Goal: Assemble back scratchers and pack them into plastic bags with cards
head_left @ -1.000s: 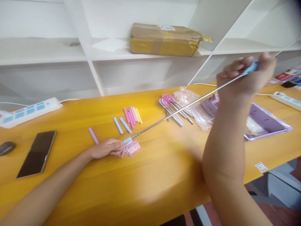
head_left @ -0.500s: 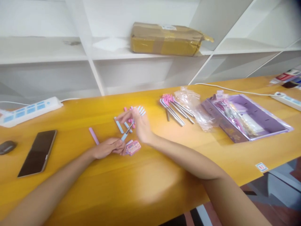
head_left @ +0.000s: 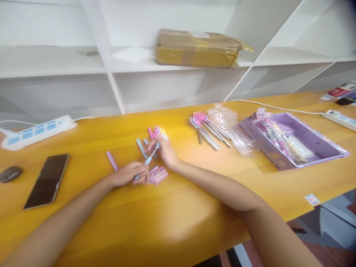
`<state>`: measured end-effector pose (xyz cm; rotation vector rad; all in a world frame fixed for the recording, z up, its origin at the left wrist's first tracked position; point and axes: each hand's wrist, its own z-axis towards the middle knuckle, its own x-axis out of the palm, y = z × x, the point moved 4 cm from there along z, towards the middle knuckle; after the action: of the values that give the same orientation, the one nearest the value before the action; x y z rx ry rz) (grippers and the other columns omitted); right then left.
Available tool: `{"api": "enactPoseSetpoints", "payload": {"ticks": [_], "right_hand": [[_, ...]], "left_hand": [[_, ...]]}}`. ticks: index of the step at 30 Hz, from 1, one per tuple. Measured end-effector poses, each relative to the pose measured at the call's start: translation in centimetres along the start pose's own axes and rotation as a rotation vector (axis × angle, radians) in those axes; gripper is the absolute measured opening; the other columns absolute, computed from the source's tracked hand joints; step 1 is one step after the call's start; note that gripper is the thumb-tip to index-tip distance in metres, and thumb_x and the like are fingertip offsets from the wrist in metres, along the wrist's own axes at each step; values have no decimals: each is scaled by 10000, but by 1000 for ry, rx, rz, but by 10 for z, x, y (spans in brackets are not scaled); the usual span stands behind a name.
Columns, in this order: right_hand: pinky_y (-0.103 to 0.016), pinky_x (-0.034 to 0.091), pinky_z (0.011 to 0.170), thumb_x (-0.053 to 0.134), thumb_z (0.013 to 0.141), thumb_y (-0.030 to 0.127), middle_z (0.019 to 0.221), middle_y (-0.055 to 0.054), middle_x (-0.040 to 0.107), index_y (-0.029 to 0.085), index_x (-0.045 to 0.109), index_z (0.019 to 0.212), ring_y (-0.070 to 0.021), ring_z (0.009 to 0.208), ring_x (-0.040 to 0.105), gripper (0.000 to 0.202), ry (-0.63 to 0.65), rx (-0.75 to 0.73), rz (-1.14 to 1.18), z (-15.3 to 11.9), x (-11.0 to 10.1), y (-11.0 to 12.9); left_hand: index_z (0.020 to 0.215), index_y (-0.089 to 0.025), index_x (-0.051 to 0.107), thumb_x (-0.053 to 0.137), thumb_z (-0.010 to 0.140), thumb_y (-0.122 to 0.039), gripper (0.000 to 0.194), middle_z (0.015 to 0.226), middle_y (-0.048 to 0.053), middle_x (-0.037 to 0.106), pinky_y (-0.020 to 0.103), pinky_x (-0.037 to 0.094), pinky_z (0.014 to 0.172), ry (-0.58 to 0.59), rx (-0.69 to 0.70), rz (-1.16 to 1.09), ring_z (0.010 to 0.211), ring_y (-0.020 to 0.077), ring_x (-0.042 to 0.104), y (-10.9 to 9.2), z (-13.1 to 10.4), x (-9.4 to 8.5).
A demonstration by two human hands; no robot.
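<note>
My left hand (head_left: 135, 173) is closed around the light-blue lower part of a slim stick (head_left: 152, 154) with a bare metal shaft. It slants up and away to my right hand (head_left: 165, 149), whose fingers are closed at its light-blue upper end; they partly hide that end. Just beyond my right hand lie several pink, lilac and yellow tubes (head_left: 151, 132). Light-blue tubes (head_left: 141, 148) lie left of its fingers, and a single lilac tube (head_left: 112, 161) rests beyond my left wrist. Small printed pink cards (head_left: 160, 175) lie beside my left fingers.
Metal sticks with pink and blue curved tops (head_left: 208, 129) lie by clear plastic bags (head_left: 230, 128). Right of them stands a purple box (head_left: 319, 142) holding packets. A phone (head_left: 47, 181), a mouse (head_left: 10, 173) and a power strip (head_left: 40, 131) are at left. Shelves hold a taped carton (head_left: 197, 50).
My right hand's blurred, spread fingers have come together at the stick's upper end. My left hand keeps its hold. The view has shifted slightly.
</note>
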<state>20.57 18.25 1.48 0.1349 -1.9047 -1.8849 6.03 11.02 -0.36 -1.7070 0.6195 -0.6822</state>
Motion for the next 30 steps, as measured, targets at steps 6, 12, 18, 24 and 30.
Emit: {"api": "enactPoseSetpoints", "payload": {"ticks": [6, 12, 18, 24, 30], "right_hand": [[-294, 425, 681, 351, 965, 858, 692, -62, 665, 177, 678, 651, -147, 681, 577, 817, 16, -28, -97, -8, 5, -4], [-296, 393, 651, 348, 950, 877, 667, -53, 624, 176, 667, 636, -139, 648, 537, 832, 4, -27, -100, -10, 6, -2], [-294, 390, 658, 353, 972, 855, 658, -48, 606, 174, 681, 630, -126, 632, 497, 830, 21, -93, -136, -5, 2, 18], [-307, 418, 651, 358, 999, 820, 594, -34, 575, 168, 697, 665, -117, 554, 502, 808, -5, -189, -167, 7, -19, 50], [-292, 405, 616, 409, 1113, 493, 593, -49, 594, 165, 569, 529, -72, 604, 574, 688, -422, -402, 45, 32, -116, 140]], "left_hand": [[724, -207, 547, 527, 1029, -637, 528, 519, -32, 514, 341, 524, 800, -52, -31, 52, 749, 214, 668, 0, 0, -1], [705, -221, 471, 522, 1027, -650, 539, 508, -60, 424, 325, 513, 813, -62, -4, 43, 735, 204, 671, -2, 0, 0], [712, -234, 385, 445, 1074, -601, 519, 555, -77, 308, 296, 483, 734, -59, 37, -21, 739, 203, 669, 2, 2, -3], [709, -230, 399, 433, 1073, -615, 531, 563, -79, 280, 297, 472, 683, -26, 76, -64, 690, 194, 620, 2, 5, -6], [678, -220, 415, 451, 1055, -645, 568, 595, -44, 387, 314, 441, 710, 54, 35, 36, 695, 188, 578, -2, 1, -3]]}}
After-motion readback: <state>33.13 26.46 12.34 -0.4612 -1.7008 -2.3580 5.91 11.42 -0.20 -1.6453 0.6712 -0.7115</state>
